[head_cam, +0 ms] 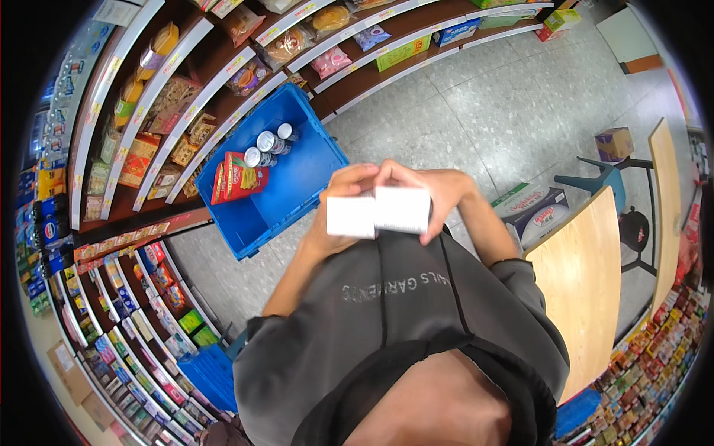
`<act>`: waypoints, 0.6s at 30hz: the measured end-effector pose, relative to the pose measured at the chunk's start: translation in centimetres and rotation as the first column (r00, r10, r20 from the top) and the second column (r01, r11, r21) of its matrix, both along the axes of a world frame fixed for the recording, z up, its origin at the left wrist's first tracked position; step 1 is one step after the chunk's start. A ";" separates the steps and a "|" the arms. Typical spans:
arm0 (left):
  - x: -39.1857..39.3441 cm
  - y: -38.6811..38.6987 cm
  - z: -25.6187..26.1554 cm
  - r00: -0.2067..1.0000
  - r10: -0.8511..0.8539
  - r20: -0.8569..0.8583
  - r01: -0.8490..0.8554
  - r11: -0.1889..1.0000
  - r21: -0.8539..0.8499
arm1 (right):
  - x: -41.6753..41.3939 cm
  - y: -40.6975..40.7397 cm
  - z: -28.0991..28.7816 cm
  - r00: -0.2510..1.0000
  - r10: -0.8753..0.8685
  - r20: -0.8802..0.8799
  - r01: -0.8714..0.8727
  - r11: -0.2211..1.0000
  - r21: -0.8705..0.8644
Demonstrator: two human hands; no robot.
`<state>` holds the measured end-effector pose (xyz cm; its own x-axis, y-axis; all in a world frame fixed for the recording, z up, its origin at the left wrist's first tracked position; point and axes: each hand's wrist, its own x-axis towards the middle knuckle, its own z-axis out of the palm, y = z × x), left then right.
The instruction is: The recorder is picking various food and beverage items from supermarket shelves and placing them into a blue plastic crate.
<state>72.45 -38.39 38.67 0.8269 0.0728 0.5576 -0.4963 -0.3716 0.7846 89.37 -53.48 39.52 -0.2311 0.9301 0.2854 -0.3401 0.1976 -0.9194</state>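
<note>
In front of my chest, my left hand [345, 189] grips a small white box [351, 217]. Against it sits a second white box [402, 210], which my right hand [440, 192] grips from its far side. The faces turned to me are washed out by glare, with small blurred print along one lower edge. My fingertips nearly meet above the boxes. Just beyond my left hand, a blue plastic crate [295, 223] stands open on the floor. Inside it are several cans with silver tops [266, 142] and red snack bags [241, 177].
Shelves of packaged food [184, 106] curve along the left and top. Lower left are racks of small goods [131, 334] and a blue plastic bin [209, 373]. To my right stand a wooden tabletop [583, 290], a printed carton [532, 209] and a teal stool [602, 181].
</note>
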 end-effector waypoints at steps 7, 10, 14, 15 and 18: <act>0.2 2.9 0.2 0.936 -0.111 0.335 0.012 0.959 0.284 | 0.1 2.1 5.9 0.772 0.063 0.633 -0.142 0.987 0.075; -0.8 3.9 -0.4 0.932 -0.098 0.349 0.018 0.974 0.225 | -0.3 3.3 5.7 0.830 0.144 0.539 -0.137 0.989 -0.053; -2.5 5.0 0.6 0.998 0.029 -0.051 -0.032 0.997 -0.063 | -1.8 6.1 0.9 0.996 0.076 0.045 -0.074 0.996 -0.041; -2.7 5.7 0.3 0.992 0.023 -0.124 -0.043 0.987 -0.157 | -2.6 6.4 -0.7 0.993 0.044 -0.109 -0.056 0.992 -0.116; -3.4 6.2 2.2 0.980 0.054 -0.193 -0.114 0.943 -0.312 | -4.5 6.9 -2.6 0.971 -0.032 -0.237 -0.039 0.956 -0.290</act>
<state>69.08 -32.15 40.90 0.8938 0.2965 0.3366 -0.3147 -0.1202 0.9416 84.84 -46.59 36.91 -0.1933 0.9799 0.0501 -0.5551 -0.0671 -0.8291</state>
